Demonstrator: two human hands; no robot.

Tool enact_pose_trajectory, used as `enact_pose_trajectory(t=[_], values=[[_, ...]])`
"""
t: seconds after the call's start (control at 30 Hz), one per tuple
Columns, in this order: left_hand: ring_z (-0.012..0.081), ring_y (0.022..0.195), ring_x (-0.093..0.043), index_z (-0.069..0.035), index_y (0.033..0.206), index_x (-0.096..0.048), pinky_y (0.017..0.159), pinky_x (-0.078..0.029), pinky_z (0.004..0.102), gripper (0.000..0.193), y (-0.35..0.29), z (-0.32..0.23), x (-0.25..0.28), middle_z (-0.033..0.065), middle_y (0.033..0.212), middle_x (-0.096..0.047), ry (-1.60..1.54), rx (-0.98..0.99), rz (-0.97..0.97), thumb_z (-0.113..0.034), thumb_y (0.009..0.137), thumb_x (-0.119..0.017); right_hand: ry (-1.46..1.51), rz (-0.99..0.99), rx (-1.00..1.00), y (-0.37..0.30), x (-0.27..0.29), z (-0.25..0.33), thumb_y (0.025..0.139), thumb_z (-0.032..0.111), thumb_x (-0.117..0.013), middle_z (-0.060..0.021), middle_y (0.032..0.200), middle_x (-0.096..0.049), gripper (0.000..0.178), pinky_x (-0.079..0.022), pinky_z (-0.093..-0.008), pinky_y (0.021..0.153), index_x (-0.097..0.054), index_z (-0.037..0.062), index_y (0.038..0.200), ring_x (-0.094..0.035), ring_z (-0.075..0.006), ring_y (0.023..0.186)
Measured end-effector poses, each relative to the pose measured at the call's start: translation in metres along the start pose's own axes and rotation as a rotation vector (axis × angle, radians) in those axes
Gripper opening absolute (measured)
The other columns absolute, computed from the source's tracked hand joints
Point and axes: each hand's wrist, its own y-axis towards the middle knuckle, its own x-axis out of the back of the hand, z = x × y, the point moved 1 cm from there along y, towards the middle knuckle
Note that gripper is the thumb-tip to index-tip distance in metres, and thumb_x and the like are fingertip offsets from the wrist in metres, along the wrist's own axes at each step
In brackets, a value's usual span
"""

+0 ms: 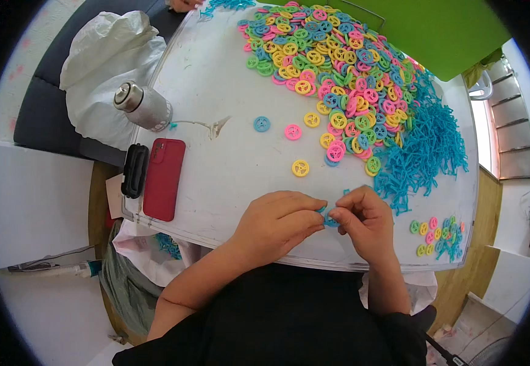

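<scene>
My left hand [281, 221] and my right hand [367, 227] meet over the near edge of the white table. Between their fingertips is a small blue plastic wheel [330, 219], partly covered by the fingers. Thumb and fingers of each hand are pinched on it. A bit of blue plastic [346, 192] shows beside the right fingers. Beyond the hands lie loose spoked wheels: a yellow one [300, 168], a pink one [293, 132] and a blue one [261, 124]. A big heap of pink, yellow, green and blue wheels [338, 61] covers the far side.
Thin blue plastic pieces [429, 140] are piled right of the wheels. A smaller group of wheels [432, 230] sits at the near right corner. To the left are a red phone [164, 180], a black case [135, 171] and a metal flask [145, 107]. Another person's hand [184, 5] shows at the far edge.
</scene>
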Motion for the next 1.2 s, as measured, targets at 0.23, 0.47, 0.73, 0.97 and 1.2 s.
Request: enact_pose_trajectory(t=[0.23, 0.47, 0.73, 0.97, 1.2], values=[[0.0257, 0.088, -0.071, -0.007, 0.101, -0.067, 0.076, -0.055, 0.0335, 0.033, -0.003, -0.001, 0.003, 0.0086, 0.101, -0.074, -0.157, 0.178, -0.025, -0.007, 0.074, -0.086, -0.211, 0.026, 0.472, -0.003, -0.005, 0.007, 0.086, -0.002, -0.071, -0.0062, 0.090, -0.061, 0.034, -0.046, -0.0205, 0.056, -0.067, 0.0004, 0.120, -0.058, -0.0084, 0.067], [0.0249, 0.088, -0.072, -0.005, 0.103, -0.066, 0.077, -0.056, 0.0334, 0.033, -0.011, -0.002, -0.009, 0.0102, 0.097, -0.072, -0.329, 0.470, -0.071, -0.007, 0.076, -0.085, -0.413, 0.119, 0.411, -0.002, 0.001, 0.015, 0.082, -0.002, -0.074, -0.0067, 0.080, -0.062, 0.040, -0.046, -0.0242, 0.053, -0.068, 0.0036, 0.121, -0.059, -0.0115, 0.060], [0.0284, 0.089, -0.070, -0.007, 0.107, -0.066, 0.077, -0.056, 0.0369, 0.039, -0.012, -0.009, -0.009, 0.0104, 0.102, -0.072, 0.097, 0.177, -0.057, -0.017, 0.075, -0.085, 0.415, 0.137, -0.238, -0.009, -0.004, 0.000, 0.095, 0.002, -0.063, -0.0082, 0.080, -0.065, 0.025, -0.053, -0.0255, 0.054, -0.063, -0.0004, 0.120, -0.063, -0.0135, 0.060], [0.0280, 0.084, -0.071, -0.005, 0.103, -0.069, 0.073, -0.056, 0.0333, 0.032, -0.013, -0.019, 0.003, 0.0093, 0.106, -0.072, 0.077, -0.049, 0.023, -0.011, 0.075, -0.082, 0.515, 0.115, -0.310, -0.005, 0.009, -0.006, 0.098, 0.007, -0.061, -0.0102, 0.082, -0.068, 0.020, -0.056, -0.0275, 0.051, -0.060, -0.0015, 0.116, -0.065, -0.0153, 0.058], [0.0251, 0.073, -0.069, -0.002, 0.113, -0.070, 0.063, -0.056, 0.0287, 0.037, -0.024, -0.005, 0.008, 0.0144, 0.095, -0.070, 0.017, 0.024, -0.007, 0.001, 0.076, -0.074, 0.132, 0.252, -0.397, 0.006, 0.006, 0.000, 0.095, 0.008, -0.064, -0.0082, 0.079, -0.068, 0.017, -0.055, -0.0294, 0.054, -0.063, 0.0007, 0.111, -0.067, -0.0192, 0.061]])
